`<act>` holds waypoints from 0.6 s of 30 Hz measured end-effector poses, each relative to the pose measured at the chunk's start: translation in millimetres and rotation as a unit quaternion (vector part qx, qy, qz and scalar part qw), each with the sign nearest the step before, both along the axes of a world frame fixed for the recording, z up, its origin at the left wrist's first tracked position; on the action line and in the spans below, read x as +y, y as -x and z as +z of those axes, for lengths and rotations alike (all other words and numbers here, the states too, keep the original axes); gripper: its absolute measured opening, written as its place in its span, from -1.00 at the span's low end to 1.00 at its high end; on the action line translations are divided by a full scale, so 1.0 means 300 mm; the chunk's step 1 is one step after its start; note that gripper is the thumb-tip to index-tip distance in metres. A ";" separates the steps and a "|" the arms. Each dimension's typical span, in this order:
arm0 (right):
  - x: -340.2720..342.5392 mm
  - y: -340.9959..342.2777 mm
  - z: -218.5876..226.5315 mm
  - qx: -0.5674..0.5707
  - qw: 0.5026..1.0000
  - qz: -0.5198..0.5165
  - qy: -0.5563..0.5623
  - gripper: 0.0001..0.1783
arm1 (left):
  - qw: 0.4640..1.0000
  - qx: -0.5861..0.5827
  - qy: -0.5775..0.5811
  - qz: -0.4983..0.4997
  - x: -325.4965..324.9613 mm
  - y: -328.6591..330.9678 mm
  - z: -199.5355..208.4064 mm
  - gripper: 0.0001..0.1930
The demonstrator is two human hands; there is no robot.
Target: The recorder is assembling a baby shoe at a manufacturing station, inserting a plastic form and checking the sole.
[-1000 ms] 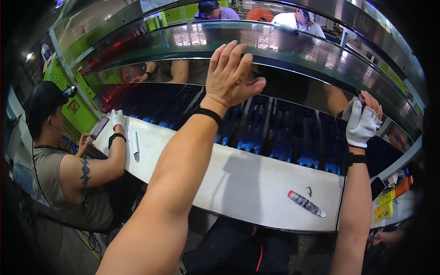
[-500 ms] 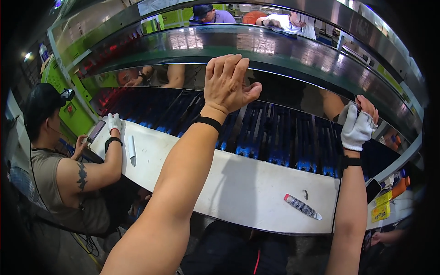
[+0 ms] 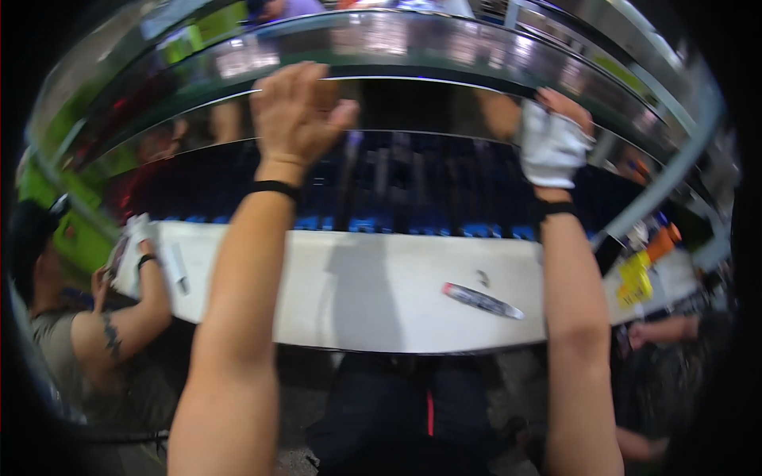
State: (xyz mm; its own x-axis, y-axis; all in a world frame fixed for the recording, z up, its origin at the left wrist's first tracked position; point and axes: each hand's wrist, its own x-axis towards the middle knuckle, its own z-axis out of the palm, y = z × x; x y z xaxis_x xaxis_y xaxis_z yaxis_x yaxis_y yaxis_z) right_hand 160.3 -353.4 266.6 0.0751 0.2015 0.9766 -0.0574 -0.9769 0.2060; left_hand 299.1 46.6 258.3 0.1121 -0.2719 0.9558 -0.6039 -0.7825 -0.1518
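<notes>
My left hand (image 3: 292, 115), bare with a black wristband, is raised at the front edge of a long raised conveyor (image 3: 381, 67). Its fingers bend at that edge and the thumb stands apart; nothing shows in it. My right hand (image 3: 556, 141) wears a white glove with bare fingertips and reaches the same edge farther right. Its fingers are blurred and partly hidden, so its grip is unclear. Below, on a white bench top (image 3: 413, 309), lies a slim tool wrapped in grey and black with a red end (image 3: 482, 301), near a small dark scrap (image 3: 482, 278).
At the left a co-worker (image 3: 119, 333) sits with a gloved hand on the bench, near a pale slim tool (image 3: 176, 266). Dark slats with blue ends (image 3: 413, 182) run beneath the conveyor. A yellow packet (image 3: 635, 279) and orange handle (image 3: 663, 242) lie right, beside a metal post (image 3: 675, 178).
The view has swung, so the bench and both hands appear farther left and higher. Both hands remain at the conveyor edge, and the right hand's fingers look more bent. The picture is more blurred.
</notes>
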 end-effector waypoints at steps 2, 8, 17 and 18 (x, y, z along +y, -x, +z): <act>0.009 -0.032 -0.034 0.003 1.000 0.015 -0.013 -0.65 | 0.999 -0.019 -0.014 0.043 0.023 0.002 0.001 -0.31; 0.005 -0.034 -0.027 -0.029 0.998 0.052 -0.028 -0.67 | 0.998 -0.017 -0.020 0.052 0.016 -0.020 -0.010 -0.33; 0.066 0.001 -0.015 -0.023 0.999 0.017 -0.027 -0.65 | 0.997 -0.034 -0.032 0.058 0.053 -0.083 -0.024 -0.33; 0.059 0.004 -0.013 -0.022 0.999 0.021 -0.024 -0.64 | 0.998 -0.031 -0.031 0.055 0.051 -0.085 -0.022 -0.33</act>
State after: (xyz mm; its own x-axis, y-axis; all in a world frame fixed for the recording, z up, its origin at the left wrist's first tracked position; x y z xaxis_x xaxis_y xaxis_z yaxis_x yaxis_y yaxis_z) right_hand 159.1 -335.6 262.6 0.0252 0.1557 0.9875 -0.0239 -0.9874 0.1563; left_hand 324.6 62.0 251.6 0.0853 -0.3206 0.9434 -0.5034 -0.8309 -0.2369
